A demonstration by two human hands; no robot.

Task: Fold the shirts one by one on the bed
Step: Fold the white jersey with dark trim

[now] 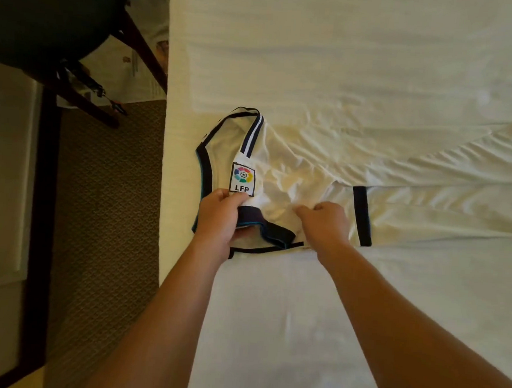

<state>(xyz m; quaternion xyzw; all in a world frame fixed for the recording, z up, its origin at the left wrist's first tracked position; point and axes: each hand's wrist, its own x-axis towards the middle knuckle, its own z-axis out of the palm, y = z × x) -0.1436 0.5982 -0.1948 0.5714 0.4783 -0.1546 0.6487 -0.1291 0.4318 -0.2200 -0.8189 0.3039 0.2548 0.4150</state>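
White shirt (296, 166) lies flat near left edge of bed (330, 320). Left hand (219, 218) grips its dark sleeve cuff (264, 224); right hand (325, 223) pinches white fabric beside it.

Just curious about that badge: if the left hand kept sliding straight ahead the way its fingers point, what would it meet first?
Most likely the LFP patch: the left hand grips the shirt just below it, fingers aimed up the sleeve. Beyond lie the dark stripes. Depth is hard to judge from one view.
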